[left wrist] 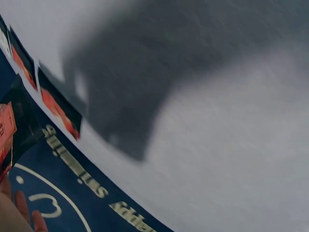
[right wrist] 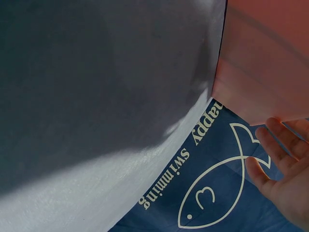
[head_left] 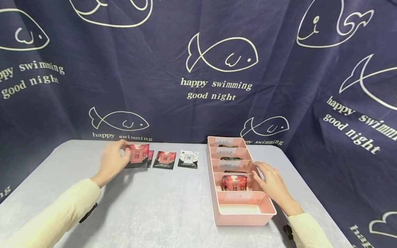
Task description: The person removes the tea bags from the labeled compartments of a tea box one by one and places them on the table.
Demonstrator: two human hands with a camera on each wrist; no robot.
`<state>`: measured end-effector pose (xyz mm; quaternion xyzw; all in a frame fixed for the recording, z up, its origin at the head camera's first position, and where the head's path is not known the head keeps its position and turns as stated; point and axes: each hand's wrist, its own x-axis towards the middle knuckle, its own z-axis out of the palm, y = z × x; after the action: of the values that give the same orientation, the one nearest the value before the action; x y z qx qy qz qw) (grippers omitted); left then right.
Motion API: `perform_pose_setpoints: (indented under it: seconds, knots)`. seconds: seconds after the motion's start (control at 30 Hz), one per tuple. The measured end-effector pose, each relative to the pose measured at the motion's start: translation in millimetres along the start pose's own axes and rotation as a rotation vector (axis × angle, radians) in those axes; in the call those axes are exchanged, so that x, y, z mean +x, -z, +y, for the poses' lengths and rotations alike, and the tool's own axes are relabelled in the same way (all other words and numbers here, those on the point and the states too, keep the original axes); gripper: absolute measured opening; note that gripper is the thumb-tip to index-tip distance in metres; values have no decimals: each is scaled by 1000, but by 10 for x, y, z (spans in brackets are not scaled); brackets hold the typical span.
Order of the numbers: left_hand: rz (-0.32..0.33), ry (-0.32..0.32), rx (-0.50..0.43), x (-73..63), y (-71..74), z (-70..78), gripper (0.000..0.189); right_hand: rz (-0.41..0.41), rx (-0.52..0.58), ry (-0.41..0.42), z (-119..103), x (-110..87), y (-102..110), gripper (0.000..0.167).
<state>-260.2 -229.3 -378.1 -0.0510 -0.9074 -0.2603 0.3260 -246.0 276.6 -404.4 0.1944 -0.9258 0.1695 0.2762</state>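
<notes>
My left hand (head_left: 114,159) pinches a red and black sachet (head_left: 138,155) by its left side, raised above the back left of the table. In the left wrist view, that sachet (left wrist: 7,128) shows at the left edge. Behind it another red sachet (head_left: 150,157) is partly hidden. To its right lie a red sachet (head_left: 164,160) and a white and black sachet (head_left: 188,159). My right hand (head_left: 273,181) is at the right rim of a pink divided box (head_left: 245,219), its fingers loosely extended; firm contact cannot be told.
The box has several labelled compartments in a row. Dark sachets (head_left: 231,158) stand in the rear ones, and a red sachet (head_left: 234,183) sits in the second from the front. A navy fish-print curtain (head_left: 167,103) hangs behind the grey table (head_left: 161,210).
</notes>
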Motion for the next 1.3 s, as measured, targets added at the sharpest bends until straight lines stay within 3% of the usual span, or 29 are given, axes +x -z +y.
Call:
perform_pose_setpoints:
  seconds: [0.2, 0.6, 0.83, 1.3]
  knots:
    - [-25, 49, 58, 27, 99, -188, 18, -1, -1, 0, 7, -3, -8, 30]
    - [-104, 118, 99, 26, 276, -383, 23, -11, 10, -9, -6, 2, 5, 30]
    - [-127, 133, 141, 20, 292, -506, 25, -11, 3, -17, -15, 8, 9, 30]
    - [-152, 103, 155, 7, 234, -696, 27, -10, 3, -9, 8, 12, -5, 29]
